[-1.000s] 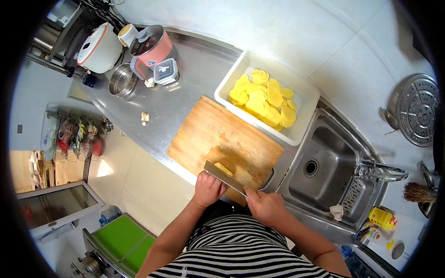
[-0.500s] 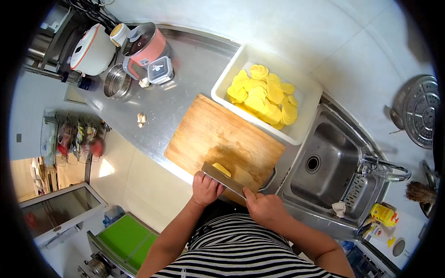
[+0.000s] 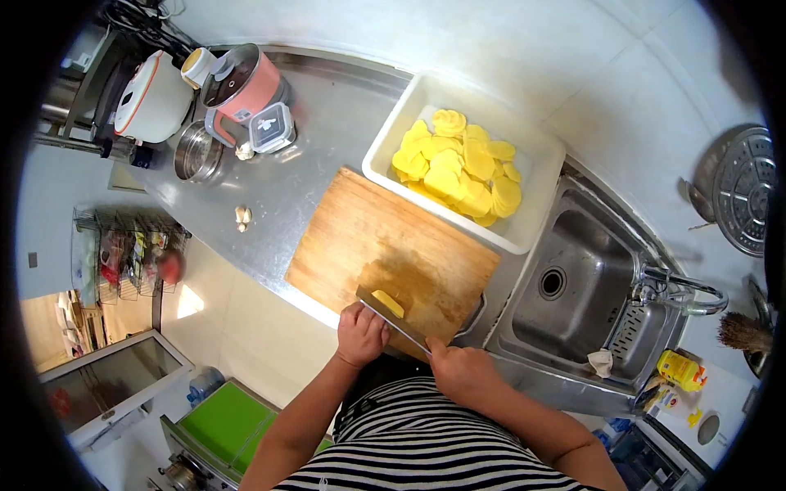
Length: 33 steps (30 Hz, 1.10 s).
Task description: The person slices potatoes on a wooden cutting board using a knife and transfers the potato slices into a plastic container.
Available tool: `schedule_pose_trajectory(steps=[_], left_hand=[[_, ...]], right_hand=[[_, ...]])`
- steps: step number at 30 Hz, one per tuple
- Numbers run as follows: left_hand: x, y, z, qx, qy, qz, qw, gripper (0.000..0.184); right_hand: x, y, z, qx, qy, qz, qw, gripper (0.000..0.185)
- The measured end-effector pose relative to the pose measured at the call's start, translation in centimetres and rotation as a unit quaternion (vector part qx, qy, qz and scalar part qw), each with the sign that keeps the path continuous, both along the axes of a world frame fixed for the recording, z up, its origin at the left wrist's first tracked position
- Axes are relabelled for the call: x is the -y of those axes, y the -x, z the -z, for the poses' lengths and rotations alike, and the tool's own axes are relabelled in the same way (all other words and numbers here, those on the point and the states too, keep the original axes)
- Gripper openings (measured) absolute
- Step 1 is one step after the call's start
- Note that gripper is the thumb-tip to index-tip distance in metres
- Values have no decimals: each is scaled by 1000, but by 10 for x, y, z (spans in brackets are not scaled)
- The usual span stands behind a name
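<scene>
One hand (image 3: 467, 372) closed around the knife (image 3: 393, 323)

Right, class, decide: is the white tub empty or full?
Partly filled: yellow slices lie heaped in the white tub, some of its bottom bare.

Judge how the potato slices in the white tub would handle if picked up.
The potato slices look thin, so each is probably light and might flex or snap if pinched. They overlap loosely in the white tub, so a scooped handful would likely slide apart.

Smooth pale wood board (image 3: 352, 225), glossy white plastic tub (image 3: 536, 176), brushed metal sink (image 3: 581, 245)
</scene>
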<state>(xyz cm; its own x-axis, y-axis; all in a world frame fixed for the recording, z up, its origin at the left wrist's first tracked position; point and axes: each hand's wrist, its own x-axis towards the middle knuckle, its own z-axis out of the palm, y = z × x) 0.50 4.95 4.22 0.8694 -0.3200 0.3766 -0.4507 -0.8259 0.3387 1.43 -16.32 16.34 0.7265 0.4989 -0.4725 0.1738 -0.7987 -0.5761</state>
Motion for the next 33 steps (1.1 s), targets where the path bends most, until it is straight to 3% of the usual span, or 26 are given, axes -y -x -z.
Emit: schedule_pose_trajectory(steps=[12,18,23,33], left_hand=[[1,0,-1,-14,-2,1,1000,37],[0,0,-3,-17,2,13,1000,36],[2,-1,-2,-19,7,19,1000,36],[4,-2,-5,-17,17,18,1000,37]], right_hand=[[-11,-7,9,-44,3,25,999,11],[-22,-15,23,-3,-40,40,998,11],[-14,-11,19,-51,-4,42,998,12],[-19,-10,33,-15,-20,54,998,12]])
